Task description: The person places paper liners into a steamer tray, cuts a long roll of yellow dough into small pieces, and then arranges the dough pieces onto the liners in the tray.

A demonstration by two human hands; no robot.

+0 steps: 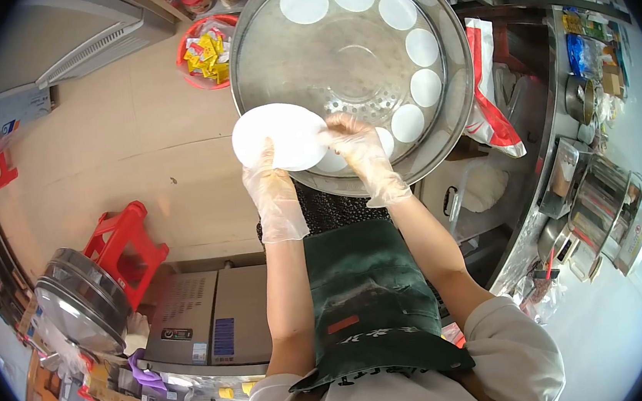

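Observation:
My left hand [269, 186], in a clear plastic glove, grips a stack of white paper rounds [276, 137], thumb on top. My right hand [361, 150], gloved the same way, has its fingers pinched together at the stack's right edge, on a paper round. Beneath and beyond both hands is a large round metal steamer tray [338, 59] with small holes near its middle. White paper rounds [426, 87] lie in a ring along the tray's inner edge, and my right hand partly covers those nearest me.
A red basket [186, 66] of yellow packets stands beyond the tray's left side. To the right are a red-and-white bag [490, 99] and a metal counter [542, 164]. Behind on the left are a red stool [128, 246] and stacked metal pots [83, 297].

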